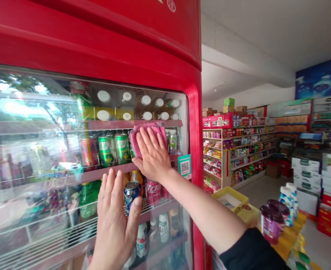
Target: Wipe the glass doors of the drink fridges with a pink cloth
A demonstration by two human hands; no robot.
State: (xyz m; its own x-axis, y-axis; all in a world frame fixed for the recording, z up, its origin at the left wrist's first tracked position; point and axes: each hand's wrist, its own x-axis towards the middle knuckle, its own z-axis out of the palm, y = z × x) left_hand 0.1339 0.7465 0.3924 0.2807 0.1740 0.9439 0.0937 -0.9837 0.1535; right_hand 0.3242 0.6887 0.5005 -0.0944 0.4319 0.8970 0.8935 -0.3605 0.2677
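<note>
A pink cloth lies against the glass door of a red drinks fridge. My right hand presses it there with flat, slightly spread fingers, hiding part of it. Lower and to the left is my left hand, raised with its fingers up, its thumb apart and nothing in it. It is at the glass or just in front; I cannot tell whether it touches. Behind the glass, green cans stand near the cloth, and a dark blue can shows beside my left thumb.
The red fridge frame borders the glass, with a QR code sticker by its right edge. To the right are yellow bins, purple-lidded cups on a yellow surface, stacked cartons and stocked shelves. Reflections cover the left glass.
</note>
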